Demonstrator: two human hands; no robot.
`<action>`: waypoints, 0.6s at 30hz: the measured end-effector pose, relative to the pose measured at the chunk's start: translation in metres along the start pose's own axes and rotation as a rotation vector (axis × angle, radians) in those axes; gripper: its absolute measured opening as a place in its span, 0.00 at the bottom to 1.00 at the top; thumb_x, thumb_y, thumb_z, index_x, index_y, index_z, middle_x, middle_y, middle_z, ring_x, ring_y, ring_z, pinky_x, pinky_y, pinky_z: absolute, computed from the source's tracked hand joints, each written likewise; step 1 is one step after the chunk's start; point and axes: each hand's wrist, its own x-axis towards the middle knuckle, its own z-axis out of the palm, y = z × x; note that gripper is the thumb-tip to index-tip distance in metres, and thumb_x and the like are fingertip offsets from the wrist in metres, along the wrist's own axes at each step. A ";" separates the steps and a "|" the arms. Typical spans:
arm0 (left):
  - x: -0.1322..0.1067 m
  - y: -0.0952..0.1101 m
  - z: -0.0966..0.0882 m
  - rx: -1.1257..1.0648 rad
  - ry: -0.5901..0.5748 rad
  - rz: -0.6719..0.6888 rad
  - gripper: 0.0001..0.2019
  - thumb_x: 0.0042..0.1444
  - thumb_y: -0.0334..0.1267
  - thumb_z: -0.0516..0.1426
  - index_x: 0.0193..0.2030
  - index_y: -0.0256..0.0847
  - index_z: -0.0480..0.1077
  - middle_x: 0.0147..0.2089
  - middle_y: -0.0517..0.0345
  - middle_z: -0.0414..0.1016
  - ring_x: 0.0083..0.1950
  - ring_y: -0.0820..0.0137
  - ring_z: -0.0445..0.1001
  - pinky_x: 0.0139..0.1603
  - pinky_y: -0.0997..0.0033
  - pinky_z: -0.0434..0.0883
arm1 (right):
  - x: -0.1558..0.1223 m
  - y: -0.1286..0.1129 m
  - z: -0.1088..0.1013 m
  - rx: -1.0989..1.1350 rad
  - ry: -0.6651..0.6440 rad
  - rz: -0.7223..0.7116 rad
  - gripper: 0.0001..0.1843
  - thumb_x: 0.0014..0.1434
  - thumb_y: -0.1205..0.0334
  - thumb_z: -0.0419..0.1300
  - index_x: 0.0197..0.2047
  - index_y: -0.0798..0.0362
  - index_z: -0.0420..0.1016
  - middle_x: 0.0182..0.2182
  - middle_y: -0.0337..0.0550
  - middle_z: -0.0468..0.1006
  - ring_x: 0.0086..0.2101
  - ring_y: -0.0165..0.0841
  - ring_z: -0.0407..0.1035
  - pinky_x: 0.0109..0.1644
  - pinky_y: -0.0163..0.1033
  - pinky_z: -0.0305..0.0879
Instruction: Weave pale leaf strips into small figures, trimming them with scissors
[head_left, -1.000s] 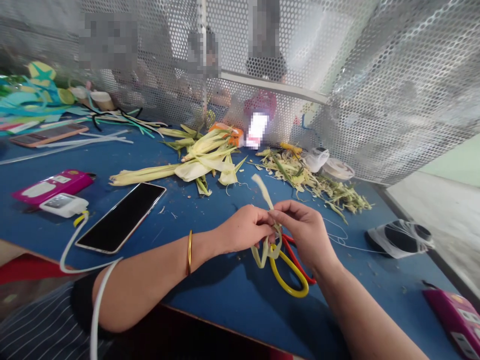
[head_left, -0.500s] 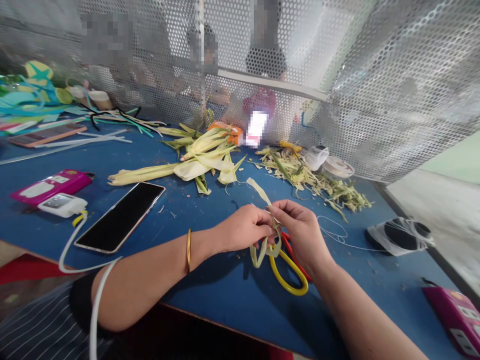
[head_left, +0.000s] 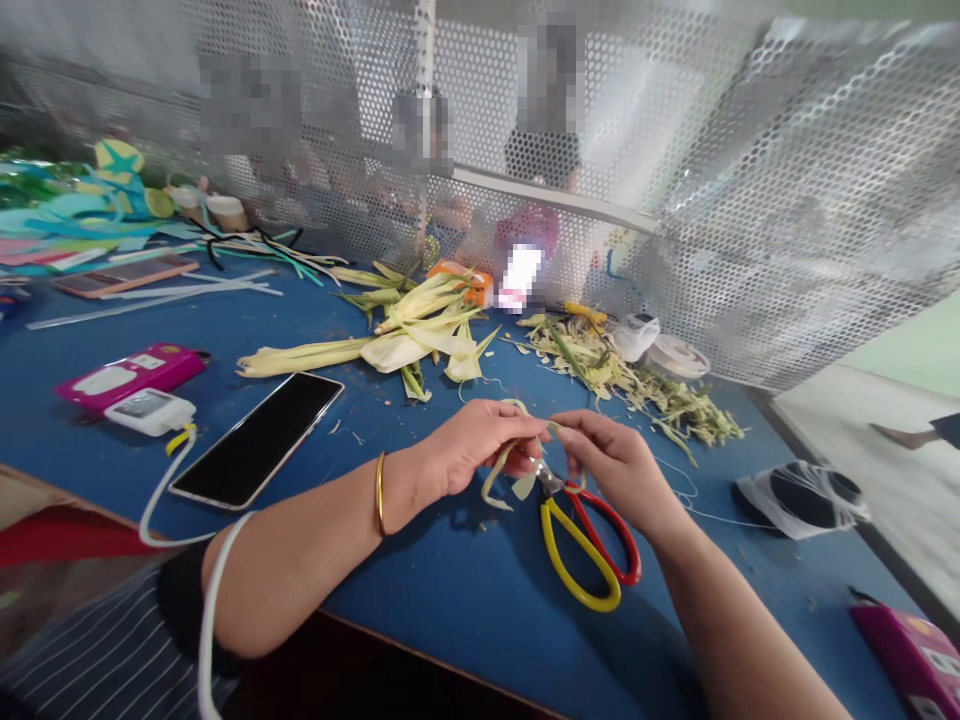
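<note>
My left hand and my right hand meet over the blue table, both pinching a pale green leaf strip that bends and loops between the fingertips. Its loose ends hang below my left fingers. Scissors with one yellow and one red handle lie flat on the table just under and in front of my hands, blades toward my fingers. A gold bangle sits on my left wrist.
A black phone lies left of my forearm, with a pink power bank, a white charger and a white cable. Corn husk leaves and trimmings lie beyond; a thread spool at right. Perforated metal screen behind.
The strip's long free end, which stood up above my hands, has been folded down into a loop. The scissors show more fully below my hands. The camera view shifted slightly.
</note>
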 end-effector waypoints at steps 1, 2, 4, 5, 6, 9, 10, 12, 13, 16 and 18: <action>-0.001 0.000 0.001 0.018 0.019 0.011 0.13 0.47 0.42 0.67 0.24 0.35 0.72 0.24 0.58 0.72 0.24 0.76 0.69 0.31 0.72 0.70 | -0.001 0.000 0.000 -0.008 0.029 -0.004 0.18 0.62 0.47 0.58 0.37 0.53 0.79 0.18 0.34 0.67 0.21 0.28 0.61 0.26 0.34 0.60; -0.001 0.000 0.002 0.036 0.037 0.023 0.12 0.48 0.41 0.67 0.24 0.35 0.72 0.24 0.58 0.73 0.24 0.76 0.70 0.31 0.72 0.70 | -0.001 0.000 -0.001 -0.022 0.072 -0.011 0.18 0.61 0.47 0.60 0.34 0.53 0.78 0.17 0.33 0.66 0.20 0.27 0.59 0.25 0.34 0.57; -0.002 0.001 0.002 0.064 0.074 0.042 0.11 0.49 0.39 0.66 0.24 0.35 0.74 0.24 0.57 0.73 0.23 0.76 0.70 0.31 0.72 0.71 | 0.000 0.001 -0.003 -0.050 0.151 -0.023 0.18 0.59 0.47 0.61 0.27 0.53 0.76 0.17 0.33 0.64 0.20 0.26 0.56 0.23 0.33 0.54; -0.001 0.002 0.001 0.068 0.094 0.048 0.10 0.49 0.39 0.66 0.25 0.35 0.75 0.24 0.56 0.74 0.23 0.76 0.69 0.31 0.72 0.70 | 0.000 0.001 -0.005 -0.058 0.171 -0.020 0.18 0.58 0.47 0.62 0.26 0.53 0.75 0.16 0.33 0.64 0.19 0.26 0.56 0.22 0.33 0.52; -0.001 0.003 0.000 0.064 0.114 0.053 0.09 0.50 0.39 0.65 0.26 0.34 0.76 0.25 0.56 0.74 0.22 0.77 0.69 0.30 0.72 0.70 | 0.001 0.003 -0.008 -0.054 0.179 -0.014 0.18 0.57 0.47 0.62 0.26 0.53 0.75 0.16 0.33 0.64 0.19 0.26 0.55 0.22 0.33 0.52; 0.002 0.008 -0.005 0.039 0.153 0.056 0.08 0.52 0.39 0.64 0.30 0.34 0.77 0.26 0.57 0.74 0.22 0.78 0.68 0.28 0.73 0.69 | 0.005 0.007 -0.017 -0.012 0.203 0.004 0.17 0.55 0.47 0.63 0.28 0.53 0.76 0.16 0.33 0.66 0.18 0.26 0.57 0.22 0.34 0.54; 0.003 0.009 -0.006 0.032 0.161 0.057 0.08 0.52 0.39 0.64 0.30 0.34 0.77 0.26 0.57 0.74 0.22 0.78 0.68 0.28 0.73 0.69 | 0.006 0.009 -0.020 -0.003 0.230 0.007 0.16 0.55 0.48 0.64 0.28 0.53 0.76 0.17 0.33 0.66 0.18 0.27 0.58 0.22 0.34 0.55; 0.005 0.010 -0.008 0.038 0.178 0.060 0.08 0.52 0.38 0.63 0.29 0.34 0.77 0.25 0.57 0.74 0.21 0.78 0.68 0.28 0.73 0.69 | 0.007 0.012 -0.025 -0.017 0.308 0.015 0.15 0.55 0.49 0.64 0.28 0.53 0.76 0.17 0.34 0.67 0.19 0.28 0.60 0.24 0.35 0.57; 0.005 0.010 -0.008 0.047 0.191 0.062 0.08 0.53 0.37 0.63 0.28 0.34 0.77 0.25 0.57 0.74 0.21 0.78 0.68 0.28 0.73 0.69 | 0.007 0.012 -0.026 -0.047 0.367 0.015 0.14 0.55 0.50 0.64 0.29 0.53 0.77 0.18 0.35 0.68 0.20 0.30 0.62 0.26 0.36 0.59; 0.007 0.010 -0.007 0.012 0.220 0.061 0.09 0.54 0.35 0.63 0.26 0.34 0.75 0.26 0.55 0.76 0.21 0.78 0.69 0.27 0.74 0.70 | 0.004 0.011 -0.025 -0.264 0.629 -0.085 0.11 0.57 0.53 0.63 0.37 0.52 0.79 0.32 0.43 0.77 0.33 0.38 0.71 0.39 0.43 0.66; 0.008 0.008 -0.007 -0.086 0.206 0.052 0.07 0.56 0.35 0.62 0.28 0.34 0.76 0.28 0.55 0.77 0.23 0.79 0.70 0.27 0.76 0.70 | 0.002 0.007 -0.016 -0.374 0.675 -0.209 0.10 0.59 0.55 0.62 0.39 0.51 0.79 0.40 0.47 0.78 0.42 0.41 0.71 0.48 0.46 0.64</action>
